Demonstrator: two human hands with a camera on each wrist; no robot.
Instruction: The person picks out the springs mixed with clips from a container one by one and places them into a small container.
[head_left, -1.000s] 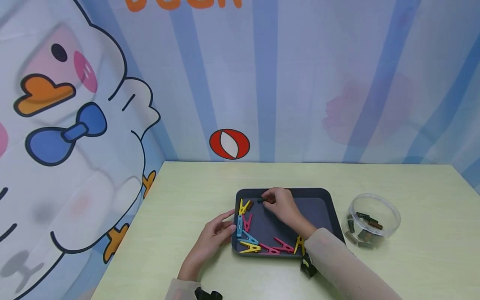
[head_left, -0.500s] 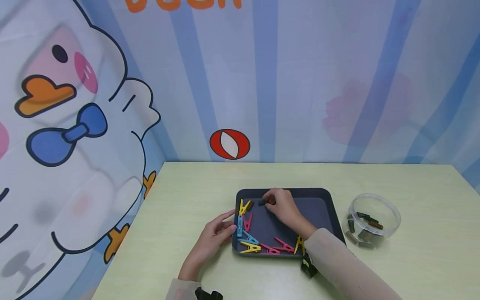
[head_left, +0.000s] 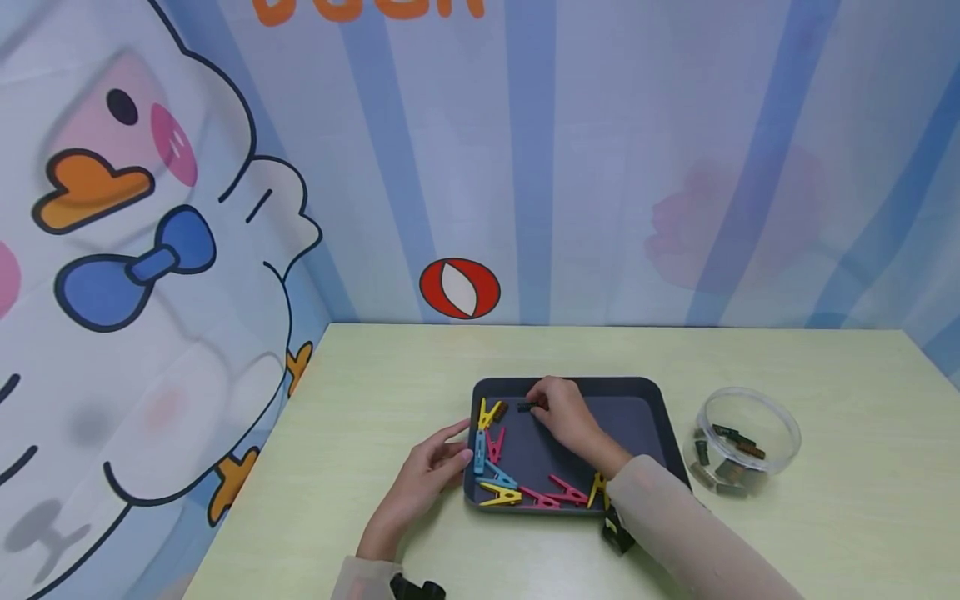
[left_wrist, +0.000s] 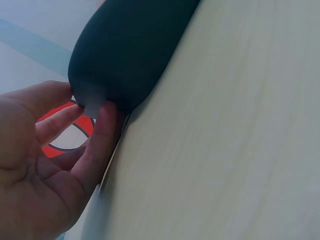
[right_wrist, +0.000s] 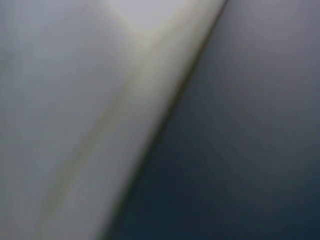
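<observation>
My right hand [head_left: 564,414] reaches over the back left of a dark tray [head_left: 622,386]. Thumb and fingertips pinch a small dark ridged piece [head_left: 524,407], partly hidden by the fingers. A similar brown piece [head_left: 501,411] lies left of it, beside a yellow clothespin [head_left: 486,414]. My left hand [head_left: 423,471] touches the tray's left side with extended fingers; in the left wrist view the fingertips of that hand [left_wrist: 50,150] meet the tray's outer wall [left_wrist: 130,50]. Blue clothespins [head_left: 479,452] and pink clothespins [head_left: 495,445] line the tray's left and front. The right wrist view is blurred, without the hand.
A clear round tub [head_left: 750,400] holding several small dark and brown pieces stands right of the tray on the pale table [head_left: 390,375]. Yellow clothespins, one at the front right [head_left: 597,489], lie along the tray's front. A printed cloth [head_left: 600,167] rises behind the table.
The right hand has shifted very slightly right and toward the front with the dark ridged piece, whose ridged side showed more half a second ago. The left hand and tray stay in place.
</observation>
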